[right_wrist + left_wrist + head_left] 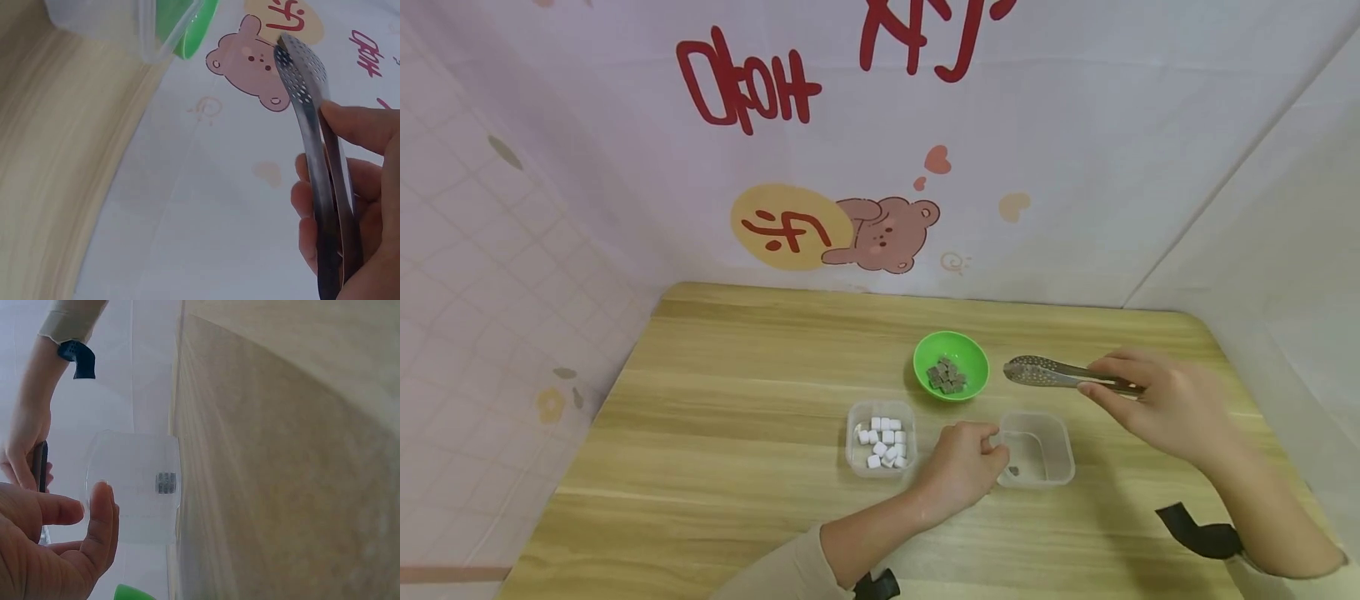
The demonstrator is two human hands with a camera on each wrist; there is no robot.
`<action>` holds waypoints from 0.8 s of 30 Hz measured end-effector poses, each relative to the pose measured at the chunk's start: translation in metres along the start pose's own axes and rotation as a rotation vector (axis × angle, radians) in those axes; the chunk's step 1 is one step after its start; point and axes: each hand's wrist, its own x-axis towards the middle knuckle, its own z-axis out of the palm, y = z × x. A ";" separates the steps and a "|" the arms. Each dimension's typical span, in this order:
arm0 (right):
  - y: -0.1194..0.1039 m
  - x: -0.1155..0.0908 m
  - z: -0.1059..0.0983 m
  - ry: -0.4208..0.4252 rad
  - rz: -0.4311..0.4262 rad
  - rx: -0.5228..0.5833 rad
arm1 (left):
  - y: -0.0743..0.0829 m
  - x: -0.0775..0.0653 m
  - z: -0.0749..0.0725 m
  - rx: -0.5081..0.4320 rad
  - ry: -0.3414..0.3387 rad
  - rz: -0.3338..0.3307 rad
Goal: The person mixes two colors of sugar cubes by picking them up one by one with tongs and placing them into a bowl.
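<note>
My right hand (1172,404) grips metal tongs (1060,373) with perforated ends, raised to the right of a green bowl (977,354). A small brownish piece (1011,369) shows between the tong tips. Brown cubes (947,377) lie together in the bowl. With thumb and finger, my left hand (962,471) pinches the left rim of a clear plastic container (1060,454). One small dark cube (165,483) rests on that container's bottom.
A second clear container (854,450), holding several white cubes (887,442), stands left of my left hand. Behind the wooden table (737,417) hangs a white printed cloth (1060,167), with more cloth at both sides.
</note>
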 end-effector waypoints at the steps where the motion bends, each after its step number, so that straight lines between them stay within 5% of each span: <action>1: -0.001 0.003 0.004 0.016 0.010 -0.005 | 0.000 0.000 0.000 0.000 -0.001 0.002; 7: -0.001 0.018 0.032 0.095 0.009 -0.016 | -0.001 0.002 -0.001 0.005 -0.001 0.022; 15: 0.000 0.019 0.063 0.016 0.069 0.006 | 0.000 0.002 -0.002 0.002 -0.010 0.039; 24: 0.002 0.016 0.064 -0.022 0.101 0.002 | 0.000 0.002 -0.002 0.017 -0.007 0.065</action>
